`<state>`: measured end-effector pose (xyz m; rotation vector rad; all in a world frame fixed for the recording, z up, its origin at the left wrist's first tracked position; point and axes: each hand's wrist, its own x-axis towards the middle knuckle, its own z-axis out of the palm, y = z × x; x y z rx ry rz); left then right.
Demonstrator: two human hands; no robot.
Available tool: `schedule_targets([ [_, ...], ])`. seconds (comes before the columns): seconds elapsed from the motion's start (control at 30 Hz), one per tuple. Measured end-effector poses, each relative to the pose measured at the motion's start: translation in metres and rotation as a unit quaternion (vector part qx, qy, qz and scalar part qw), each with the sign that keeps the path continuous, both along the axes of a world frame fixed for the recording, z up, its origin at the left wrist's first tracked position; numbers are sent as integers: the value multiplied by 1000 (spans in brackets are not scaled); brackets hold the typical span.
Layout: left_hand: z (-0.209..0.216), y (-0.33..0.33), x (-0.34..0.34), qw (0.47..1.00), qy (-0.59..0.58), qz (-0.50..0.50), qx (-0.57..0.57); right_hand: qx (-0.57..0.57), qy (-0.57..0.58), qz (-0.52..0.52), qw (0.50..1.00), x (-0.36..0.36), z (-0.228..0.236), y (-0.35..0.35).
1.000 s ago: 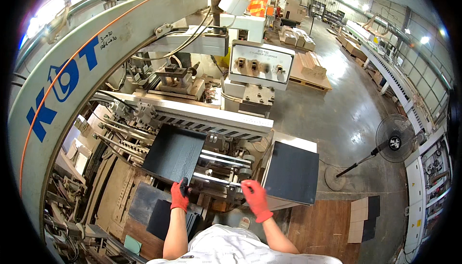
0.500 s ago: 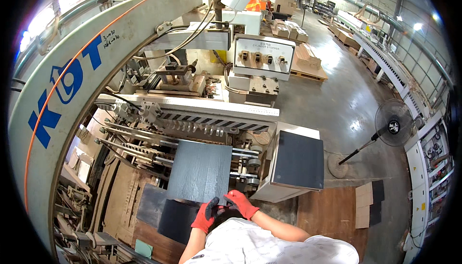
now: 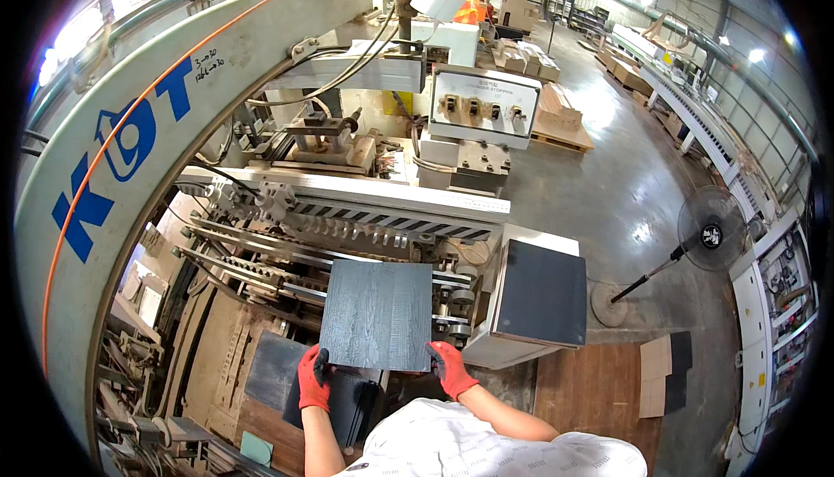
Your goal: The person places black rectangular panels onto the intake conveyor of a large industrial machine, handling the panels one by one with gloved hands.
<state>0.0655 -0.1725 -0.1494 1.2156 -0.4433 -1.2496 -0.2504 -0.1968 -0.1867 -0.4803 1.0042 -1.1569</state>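
A dark grey, wood-grained panel point(image 3: 376, 314) lies across the machine's metal rails in front of me, its near edge toward my body. My left hand point(image 3: 314, 379), in a red glove with dark fingertips, is closed on the panel's near left corner. At the near right corner my right hand point(image 3: 452, 370), gloved the same way, grips the edge with its thumb side up. The fingers under the panel are hidden. Below its near edge, beside my left forearm, sits a stack of black panels point(image 3: 354, 407).
To the right stands a white cabinet with a dark panel point(image 3: 543, 293) on top. Beyond it are a standing fan point(image 3: 711, 234) and brown boards point(image 3: 591, 390) on the floor. A switch box point(image 3: 483, 105) rises behind the machine's beam point(image 3: 373, 192). A large machine arm point(image 3: 130, 138) curves along the left.
My hands have parted from near each other at the panel's near edge to its two near corners. The panel sits slightly farther right, and its grain shows more clearly.
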Motion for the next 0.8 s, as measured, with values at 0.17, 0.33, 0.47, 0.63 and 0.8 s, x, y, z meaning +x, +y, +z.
schedule_targets([
  [0.17, 17, -2, -9, 998, 7, -7, 55, -46, -20, -23, 998, -3, -5, 0],
  [0.33, 4, -9, -23, 997, -61, -38, 35, -33, 1, 27, 999, -11, -16, -8],
  [0.47, 0, -8, -31, 994, -79, -61, 42, -20, -17, 17, 999, -21, -19, -10],
  [0.63, 7, -10, -44, 987, -88, -109, 74, -30, -21, -12, 999, -32, -22, -11],
  [0.8, 3, -1, -52, 980, -86, -134, 122, -217, 132, -9, 967, -42, 2, 3],
])
